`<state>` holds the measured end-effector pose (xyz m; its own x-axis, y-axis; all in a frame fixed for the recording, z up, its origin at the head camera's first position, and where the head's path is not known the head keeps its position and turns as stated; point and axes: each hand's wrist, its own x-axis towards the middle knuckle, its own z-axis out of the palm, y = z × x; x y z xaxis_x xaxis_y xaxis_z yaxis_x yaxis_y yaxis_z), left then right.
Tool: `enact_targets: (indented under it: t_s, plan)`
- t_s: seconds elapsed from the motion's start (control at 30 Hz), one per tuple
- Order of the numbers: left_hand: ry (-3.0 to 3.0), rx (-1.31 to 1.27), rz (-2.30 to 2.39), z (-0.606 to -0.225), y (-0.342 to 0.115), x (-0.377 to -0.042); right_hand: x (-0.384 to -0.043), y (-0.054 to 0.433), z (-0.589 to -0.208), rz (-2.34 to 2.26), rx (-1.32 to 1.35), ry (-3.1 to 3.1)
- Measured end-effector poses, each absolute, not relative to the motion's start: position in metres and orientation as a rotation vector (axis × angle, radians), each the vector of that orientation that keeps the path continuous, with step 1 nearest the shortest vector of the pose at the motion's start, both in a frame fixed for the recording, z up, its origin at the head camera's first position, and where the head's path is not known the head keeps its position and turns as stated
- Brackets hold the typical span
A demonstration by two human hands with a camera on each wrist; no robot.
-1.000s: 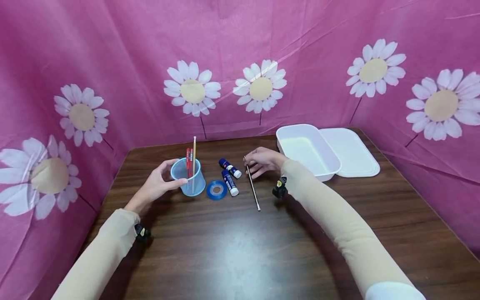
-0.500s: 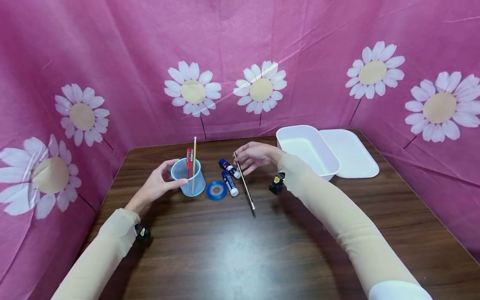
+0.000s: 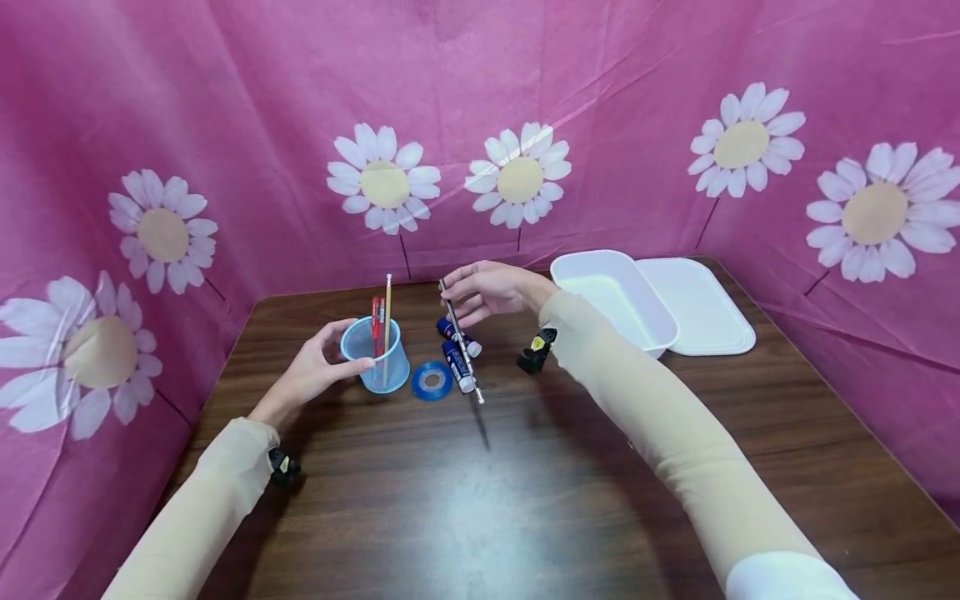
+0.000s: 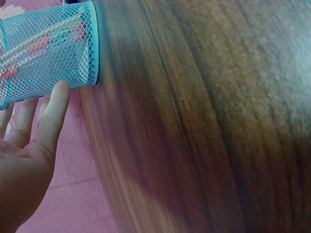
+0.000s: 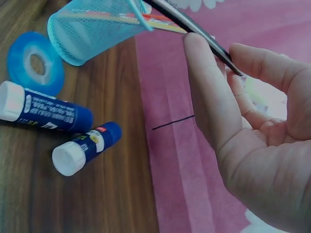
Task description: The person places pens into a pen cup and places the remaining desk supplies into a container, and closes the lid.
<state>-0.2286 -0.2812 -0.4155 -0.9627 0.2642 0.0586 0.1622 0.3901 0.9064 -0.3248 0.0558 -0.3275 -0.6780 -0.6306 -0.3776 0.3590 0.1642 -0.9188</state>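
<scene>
My left hand point(image 3: 315, 364) holds the light-blue mesh pen cup point(image 3: 397, 377), thumb at its near rim and fingers round its far side. Upright in the cup stand red pens point(image 3: 377, 318) and a yellowish pencil point(image 3: 388, 304). In the left wrist view, a finger touches the mesh wall point(image 4: 53, 58). My right hand point(image 3: 491, 290) pinches a dark pencil point(image 3: 461, 340) near its upper end, between thumb and fingers. The pencil slants in the air above two blue glue sticks point(image 3: 455, 360), its white-tipped end pointing down towards me. The right wrist view shows the pinched end point(image 5: 214, 42) closely.
A roll of blue tape point(image 3: 419, 383) lies between the cup and the glue sticks. At the back right a white plastic box point(image 3: 660, 321) stands beside its white lid point(image 3: 716, 312), partly over it. Pink flowered cloth point(image 3: 450, 83) hangs behind the brown table point(image 3: 360, 500).
My right hand has lifted the dark pencil off the table and carried it left, over the glue sticks. The left hand and the cup have stayed in place.
</scene>
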Motion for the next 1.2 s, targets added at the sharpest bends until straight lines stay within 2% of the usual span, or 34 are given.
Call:
enact_targets:
  t_s: [0.63, 1.2]
  plan:
    - [2.512, 0.383, 1.633, -0.417, -0.279, -0.233, -0.322, 0.035, -0.297, -1.836, -0.253, 1.616]
    - [2.545, 0.378, 1.612, -0.411, -0.281, -0.229, -0.323, 0.018, -0.290, -1.927, -0.245, 1.581]
